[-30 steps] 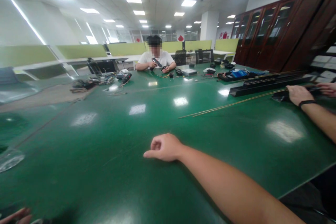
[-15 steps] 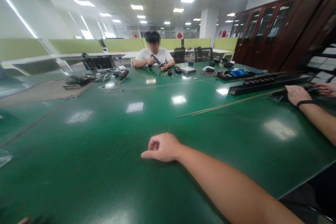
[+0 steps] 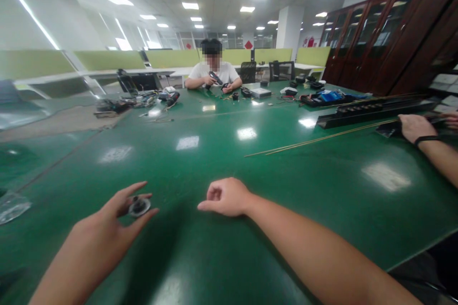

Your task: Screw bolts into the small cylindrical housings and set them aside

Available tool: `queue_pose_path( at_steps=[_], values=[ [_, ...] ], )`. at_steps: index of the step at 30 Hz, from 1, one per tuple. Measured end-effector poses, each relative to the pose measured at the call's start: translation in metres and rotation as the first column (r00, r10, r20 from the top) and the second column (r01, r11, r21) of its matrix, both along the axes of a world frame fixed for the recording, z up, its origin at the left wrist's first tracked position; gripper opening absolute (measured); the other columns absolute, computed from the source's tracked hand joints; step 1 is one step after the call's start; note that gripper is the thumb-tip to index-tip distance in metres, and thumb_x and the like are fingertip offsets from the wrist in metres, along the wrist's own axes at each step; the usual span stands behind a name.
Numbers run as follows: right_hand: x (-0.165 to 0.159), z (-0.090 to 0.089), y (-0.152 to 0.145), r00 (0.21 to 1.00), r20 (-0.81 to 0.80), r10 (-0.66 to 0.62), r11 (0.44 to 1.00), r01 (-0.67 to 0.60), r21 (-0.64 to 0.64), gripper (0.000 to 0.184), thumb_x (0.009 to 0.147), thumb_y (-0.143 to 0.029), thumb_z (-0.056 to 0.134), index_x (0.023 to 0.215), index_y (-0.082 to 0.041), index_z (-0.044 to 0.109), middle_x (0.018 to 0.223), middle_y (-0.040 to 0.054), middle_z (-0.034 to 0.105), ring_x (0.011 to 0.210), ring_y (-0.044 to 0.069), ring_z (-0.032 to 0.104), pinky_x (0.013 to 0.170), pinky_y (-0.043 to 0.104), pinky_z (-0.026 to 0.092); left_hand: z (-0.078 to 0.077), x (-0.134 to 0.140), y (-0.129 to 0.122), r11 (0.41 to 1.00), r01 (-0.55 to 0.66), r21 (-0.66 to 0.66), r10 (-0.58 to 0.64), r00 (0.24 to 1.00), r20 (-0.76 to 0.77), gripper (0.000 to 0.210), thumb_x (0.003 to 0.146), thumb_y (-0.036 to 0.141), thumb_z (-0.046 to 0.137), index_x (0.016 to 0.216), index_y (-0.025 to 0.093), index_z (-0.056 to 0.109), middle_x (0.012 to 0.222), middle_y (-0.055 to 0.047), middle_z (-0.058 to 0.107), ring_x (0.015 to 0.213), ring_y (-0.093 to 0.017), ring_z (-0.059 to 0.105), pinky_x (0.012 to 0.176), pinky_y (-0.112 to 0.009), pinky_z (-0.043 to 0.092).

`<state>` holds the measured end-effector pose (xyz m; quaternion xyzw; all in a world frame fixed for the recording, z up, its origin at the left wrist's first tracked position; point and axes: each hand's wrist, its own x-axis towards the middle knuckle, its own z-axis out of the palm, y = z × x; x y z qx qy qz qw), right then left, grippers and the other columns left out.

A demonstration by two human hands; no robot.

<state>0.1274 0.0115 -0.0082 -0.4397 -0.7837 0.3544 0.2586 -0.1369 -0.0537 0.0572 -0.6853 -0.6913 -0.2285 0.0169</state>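
Observation:
My left hand [image 3: 107, 228] hovers over the green table [image 3: 193, 257], thumb and fingers around a small round part [image 3: 139, 206]. That part has a pale metallic rim and a dark knob in its middle; blur hides its exact kind. To the right of it, my right hand [image 3: 227, 197] rests on the table top with its fingers curled in and the thumb pointing left. Nothing shows in the curl of those fingers.
Across the table a person [image 3: 213, 74] holds a dark power tool. At right, another person's hand [image 3: 417, 127] is on a dark part near thin brass rods [image 3: 315, 138] and a black channel [image 3: 343, 116]. Clear plastic [image 3: 14, 207] lies at the left.
My left hand has come into view from the lower left, bringing the small round part. The right hand keeps its pose; the view has shifted slightly.

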Motion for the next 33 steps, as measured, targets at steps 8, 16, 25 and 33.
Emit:
queue_pose_path(
  at_steps=[8, 16, 25, 33],
  values=[
    [0.001, 0.001, -0.002, 1.0, 0.011, 0.001, 0.999, -0.002, 0.043, 0.033, 0.077, -0.055, 0.072, 0.078, -0.022, 0.069, 0.07, -0.0046, 0.066, 0.061, 0.01, 0.056, 0.055, 0.021, 0.035, -0.03, 0.072, 0.044, 0.956, 0.29, -0.036, -0.265, 0.913, 0.311, 0.04, 0.073, 0.054, 0.068, 0.096, 0.022, 0.071, 0.091, -0.004, 0.076, 0.084, -0.024, 0.071, 0.078, -0.032, 0.057],
    [0.002, 0.0, -0.003, 1.0, -0.009, 0.001, 0.999, 0.0, 0.039, 0.029, 0.076, -0.05, 0.075, 0.078, -0.021, 0.068, 0.07, -0.0038, 0.066, 0.061, 0.01, 0.057, 0.055, 0.021, 0.035, -0.052, 0.063, 0.04, 0.92, 0.392, -0.003, -0.368, 0.866, 0.34, 0.05, 0.079, 0.054, 0.067, 0.117, 0.021, 0.069, 0.114, -0.008, 0.073, 0.104, -0.027, 0.07, 0.098, -0.039, 0.054],
    [0.003, -0.001, -0.003, 1.0, 0.012, 0.016, 0.998, -0.017, 0.06, 0.028, 0.076, -0.048, 0.075, 0.078, -0.021, 0.068, 0.069, -0.0037, 0.065, 0.059, 0.01, 0.054, 0.053, 0.021, 0.033, -0.052, 0.061, 0.039, 0.9, 0.435, 0.034, -0.428, 0.865, 0.26, 0.041, 0.082, 0.048, 0.065, 0.114, 0.022, 0.072, 0.109, -0.007, 0.075, 0.098, -0.026, 0.071, 0.092, -0.037, 0.057],
    [0.002, 0.0, -0.004, 1.0, 0.009, 0.023, 0.999, -0.023, 0.049, 0.028, 0.076, -0.048, 0.075, 0.08, -0.021, 0.068, 0.071, -0.003, 0.066, 0.06, 0.01, 0.054, 0.054, 0.021, 0.034, -0.046, 0.058, 0.035, 0.94, 0.335, 0.063, -0.34, 0.909, 0.24, 0.033, 0.077, 0.045, 0.071, 0.101, 0.023, 0.069, 0.095, -0.003, 0.075, 0.087, -0.023, 0.072, 0.08, -0.031, 0.057]
  ],
)
